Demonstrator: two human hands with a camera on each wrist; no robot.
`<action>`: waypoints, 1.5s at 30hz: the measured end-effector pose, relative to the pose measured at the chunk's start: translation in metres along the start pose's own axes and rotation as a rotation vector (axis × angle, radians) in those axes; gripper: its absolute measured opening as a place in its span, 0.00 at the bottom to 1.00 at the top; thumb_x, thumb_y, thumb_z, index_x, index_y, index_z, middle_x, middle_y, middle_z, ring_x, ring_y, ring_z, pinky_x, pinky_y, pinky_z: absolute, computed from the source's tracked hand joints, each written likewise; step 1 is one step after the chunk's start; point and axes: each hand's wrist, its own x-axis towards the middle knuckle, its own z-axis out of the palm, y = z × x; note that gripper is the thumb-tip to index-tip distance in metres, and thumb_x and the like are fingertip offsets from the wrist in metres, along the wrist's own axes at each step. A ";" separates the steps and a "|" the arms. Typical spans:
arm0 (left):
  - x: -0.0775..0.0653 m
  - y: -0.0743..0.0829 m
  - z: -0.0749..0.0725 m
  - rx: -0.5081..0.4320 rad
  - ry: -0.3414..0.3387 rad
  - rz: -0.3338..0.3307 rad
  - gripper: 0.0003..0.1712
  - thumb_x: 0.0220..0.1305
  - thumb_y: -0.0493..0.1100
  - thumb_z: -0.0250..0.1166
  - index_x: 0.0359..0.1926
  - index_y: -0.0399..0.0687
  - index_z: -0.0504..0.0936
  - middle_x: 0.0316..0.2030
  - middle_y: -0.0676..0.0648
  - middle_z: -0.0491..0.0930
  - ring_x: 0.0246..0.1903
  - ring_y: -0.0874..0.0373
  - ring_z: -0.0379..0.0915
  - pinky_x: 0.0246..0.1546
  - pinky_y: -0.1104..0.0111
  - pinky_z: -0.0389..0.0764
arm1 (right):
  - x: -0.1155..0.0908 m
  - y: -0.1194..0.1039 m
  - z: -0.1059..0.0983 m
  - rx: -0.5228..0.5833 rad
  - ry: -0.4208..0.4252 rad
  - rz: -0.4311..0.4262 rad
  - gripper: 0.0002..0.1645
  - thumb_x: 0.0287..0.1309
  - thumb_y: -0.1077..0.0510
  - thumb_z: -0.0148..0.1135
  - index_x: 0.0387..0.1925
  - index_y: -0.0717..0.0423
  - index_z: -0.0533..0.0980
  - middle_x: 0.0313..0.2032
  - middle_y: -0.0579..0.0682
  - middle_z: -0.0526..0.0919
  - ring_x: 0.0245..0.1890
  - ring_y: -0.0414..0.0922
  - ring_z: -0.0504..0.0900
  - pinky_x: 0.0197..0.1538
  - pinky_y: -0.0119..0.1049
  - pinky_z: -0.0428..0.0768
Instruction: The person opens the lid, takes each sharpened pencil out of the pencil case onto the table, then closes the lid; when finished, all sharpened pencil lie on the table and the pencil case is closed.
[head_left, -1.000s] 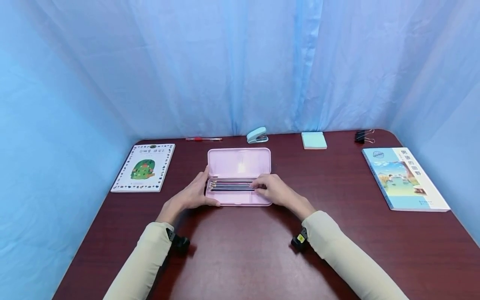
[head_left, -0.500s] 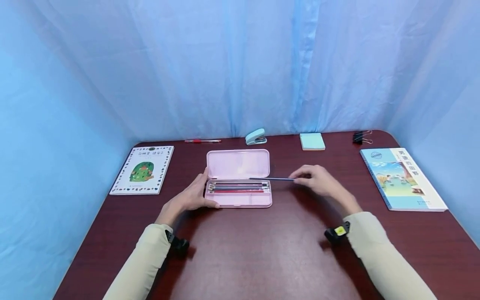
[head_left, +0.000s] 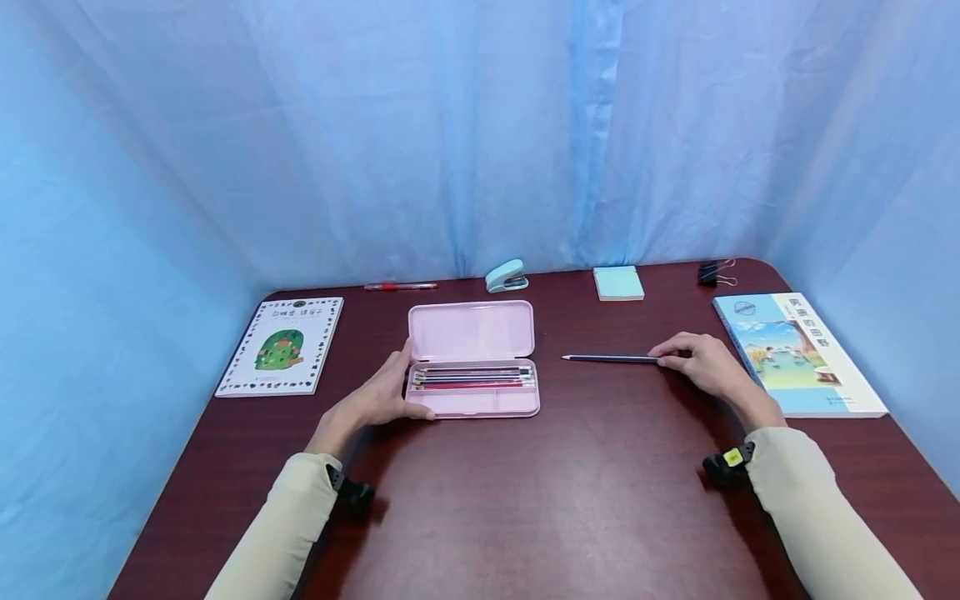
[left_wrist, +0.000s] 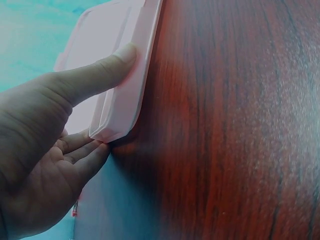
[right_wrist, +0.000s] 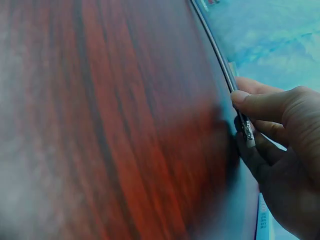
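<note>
A pink pencil case [head_left: 472, 402] lies with its lid raised, several pencils [head_left: 472, 378] lined up in its long rear compartment. My left hand [head_left: 378, 393] holds the case at its left end. In the left wrist view the thumb [left_wrist: 107, 75] presses along the front wall while the other fingers reach round the end. To the right of the case, my right hand [head_left: 701, 360] pinches a dark blue pencil [head_left: 609, 358] near its eraser end, the sharpened tip pointing left. The right wrist view shows the metal ferrule and white eraser [right_wrist: 248, 135] between thumb and fingers.
A white picture book [head_left: 281, 346] lies at left, a thicker blue and white book [head_left: 798, 354] at right beyond the right hand. Along the back edge are a red pen [head_left: 400, 287], a stapler [head_left: 507, 276], sticky notes [head_left: 618, 283] and a black binder clip [head_left: 716, 272].
My right hand has lifted the dark blue pencil out of the case and carried it right across the table. My left hand stays on the case.
</note>
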 end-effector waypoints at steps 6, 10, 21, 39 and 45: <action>0.000 -0.001 0.001 0.006 0.005 0.000 0.75 0.35 0.59 0.77 0.72 0.43 0.33 0.62 0.37 0.55 0.60 0.50 0.54 0.62 0.57 0.57 | 0.009 -0.004 0.005 -0.054 0.029 -0.032 0.10 0.59 0.62 0.59 0.40 0.52 0.82 0.40 0.53 0.78 0.41 0.51 0.74 0.44 0.49 0.70; 0.001 -0.002 0.001 0.010 0.011 0.012 0.75 0.36 0.58 0.77 0.72 0.42 0.33 0.63 0.36 0.55 0.61 0.49 0.54 0.62 0.57 0.56 | 0.014 -0.026 0.005 -0.117 0.039 -0.114 0.13 0.56 0.64 0.60 0.45 0.57 0.79 0.44 0.58 0.76 0.47 0.56 0.72 0.49 0.55 0.67; 0.000 0.000 0.001 0.012 0.004 -0.004 0.75 0.36 0.59 0.76 0.72 0.45 0.32 0.60 0.39 0.58 0.58 0.51 0.56 0.61 0.57 0.58 | 0.034 -0.154 0.074 0.042 -0.020 -0.443 0.17 0.50 0.67 0.64 0.45 0.57 0.79 0.43 0.50 0.78 0.46 0.47 0.76 0.51 0.44 0.72; 0.002 0.000 0.002 0.031 -0.001 0.007 0.73 0.37 0.59 0.76 0.72 0.44 0.34 0.60 0.39 0.58 0.59 0.53 0.55 0.62 0.59 0.58 | 0.039 -0.189 0.118 -0.153 -0.120 -0.398 0.12 0.51 0.69 0.59 0.38 0.55 0.79 0.31 0.46 0.77 0.34 0.41 0.74 0.42 0.38 0.74; 0.001 -0.001 0.001 0.022 -0.008 -0.010 0.73 0.38 0.58 0.75 0.72 0.44 0.33 0.62 0.40 0.56 0.60 0.53 0.54 0.62 0.58 0.57 | 0.039 -0.190 0.120 -0.183 -0.127 -0.403 0.09 0.51 0.67 0.59 0.35 0.55 0.77 0.30 0.46 0.75 0.33 0.42 0.73 0.41 0.39 0.73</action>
